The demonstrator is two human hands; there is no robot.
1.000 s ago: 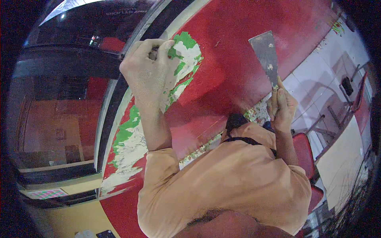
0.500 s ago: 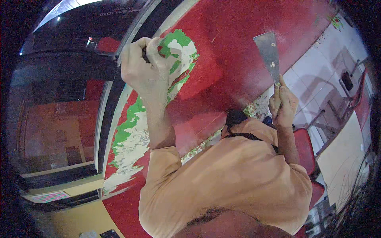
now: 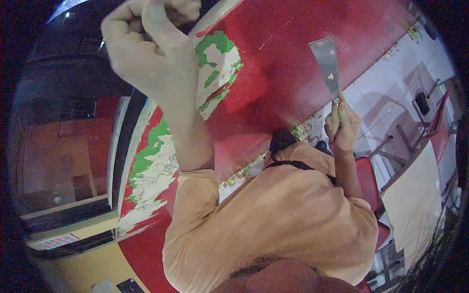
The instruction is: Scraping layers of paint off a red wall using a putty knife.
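My right hand (image 3: 346, 126) grips the handle of a paint scraper (image 3: 326, 63). Its wide metal blade, with pale specks on it, points up and away from me. At the upper left, my left hand (image 3: 154, 46) is raised close to the camera with its fingers curled in. Whether anything sits inside those fingers is hidden. Just right of that wrist, the red wall (image 3: 278, 63) has a peeled patch (image 3: 222, 56) of green and off-white. A longer peeled strip (image 3: 154, 166) runs below, left of my forearm.
A dark window (image 3: 63, 146) with a pale frame fills the left side. On the right are a white tiled floor (image 3: 376, 93), a red chair (image 3: 366, 180), and a beige tabletop (image 3: 415, 195). Debris (image 3: 234, 180) lies along the wall's foot.
My left hand has come off the edge of the peeled patch, moving up and left, nearer the camera. My right hand keeps the scraper in nearly the same place.
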